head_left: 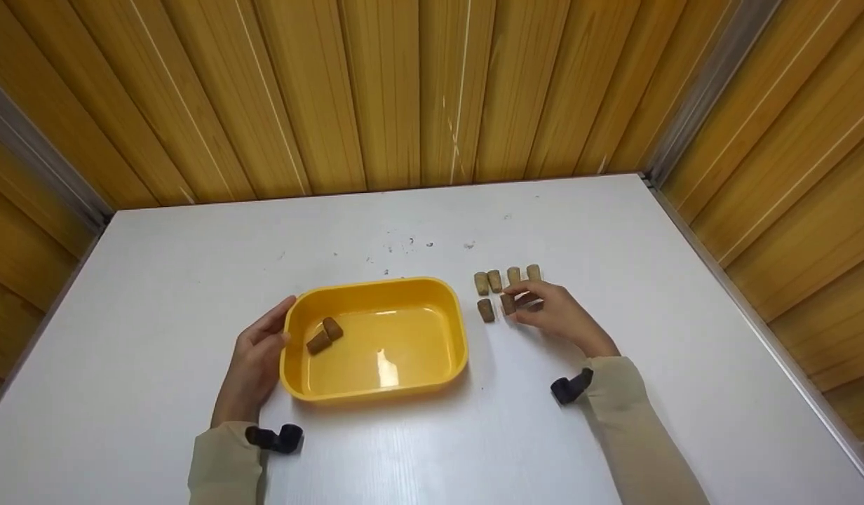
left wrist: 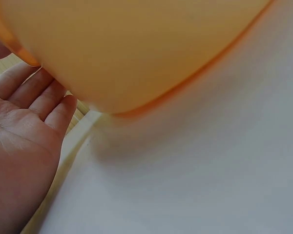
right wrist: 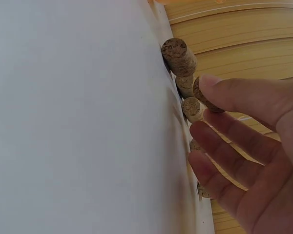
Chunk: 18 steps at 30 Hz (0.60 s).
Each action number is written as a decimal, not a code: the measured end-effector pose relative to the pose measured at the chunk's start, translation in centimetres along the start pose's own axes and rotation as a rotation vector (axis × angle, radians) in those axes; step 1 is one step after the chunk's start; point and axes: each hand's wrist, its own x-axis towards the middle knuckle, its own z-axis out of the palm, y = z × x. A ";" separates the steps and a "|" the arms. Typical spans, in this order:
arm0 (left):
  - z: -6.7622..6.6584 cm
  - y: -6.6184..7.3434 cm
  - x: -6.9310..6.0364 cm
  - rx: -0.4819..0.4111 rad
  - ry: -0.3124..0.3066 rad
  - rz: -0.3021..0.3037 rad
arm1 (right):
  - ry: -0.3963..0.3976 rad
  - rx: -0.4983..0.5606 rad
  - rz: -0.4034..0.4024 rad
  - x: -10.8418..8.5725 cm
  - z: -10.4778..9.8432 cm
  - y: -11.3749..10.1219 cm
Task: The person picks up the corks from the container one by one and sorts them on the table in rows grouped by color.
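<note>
A yellow plastic tub (head_left: 404,337) stands on the white table, with two dark cork stoppers (head_left: 319,342) lying inside near its left wall. My left hand (head_left: 253,361) holds the tub's left rim, the thumb at the edge and the fingers along the outer wall. To the right of the tub, my right hand (head_left: 562,315) pinches a brown cork stopper (right wrist: 208,96) between thumb and forefinger; its other fingers are spread loosely. Another dark cork (head_left: 486,311) stands just left of this hand. Several lighter corks (head_left: 481,283) form a row behind, partly covered by the fingers.
Wood-patterned panels (head_left: 390,98) rise behind the white table (head_left: 376,463) and on both sides. A black wrist camera (head_left: 571,387) sits at the right cuff, another (head_left: 276,438) at the left. Small dark marks dot the tabletop behind the tub.
</note>
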 end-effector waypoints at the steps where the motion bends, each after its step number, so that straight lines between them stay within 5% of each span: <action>1: 0.0 0.0 0.0 0.000 -0.001 -0.002 | -0.001 0.000 0.014 0.0 0.0 0.0; 18: 0.0 0.1 -0.1 -0.046 0.005 -0.008 | 0.012 -0.049 0.126 0.4 0.5 0.4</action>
